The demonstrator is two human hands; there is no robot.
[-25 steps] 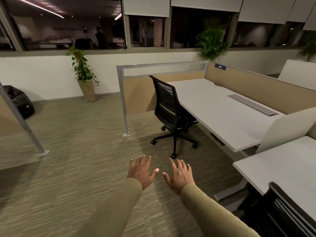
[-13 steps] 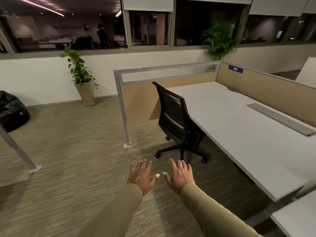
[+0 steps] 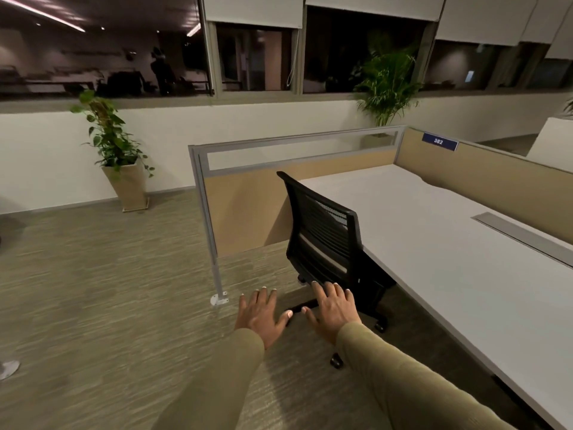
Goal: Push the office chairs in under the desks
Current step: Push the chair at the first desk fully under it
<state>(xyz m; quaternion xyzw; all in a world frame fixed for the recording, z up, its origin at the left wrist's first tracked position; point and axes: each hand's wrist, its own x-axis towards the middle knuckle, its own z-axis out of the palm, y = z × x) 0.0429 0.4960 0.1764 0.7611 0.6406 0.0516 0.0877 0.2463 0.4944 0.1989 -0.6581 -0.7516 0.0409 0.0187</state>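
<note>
Both my hands are spread flat and hold nothing, left grip [image 3: 259, 311] beside right grip [image 3: 333, 308]. The black office chair [image 3: 325, 240] stands just ahead and slightly right of them, seat partly under the white desk [image 3: 440, 249], backrest angled toward me. My right grip is nearer. The partition post [image 3: 214, 265] stands left of the chair, clear of a push toward the desk.

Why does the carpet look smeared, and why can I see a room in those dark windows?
Head view: the carpet streaks from motion blur, strongest at left and along the bottom edge; the black office chair and both hands stay fairly sharp. The windows are dark, so they mirror the ceiling lights and the room. The wide-angle lens bends the desk edge and the partition.
</note>
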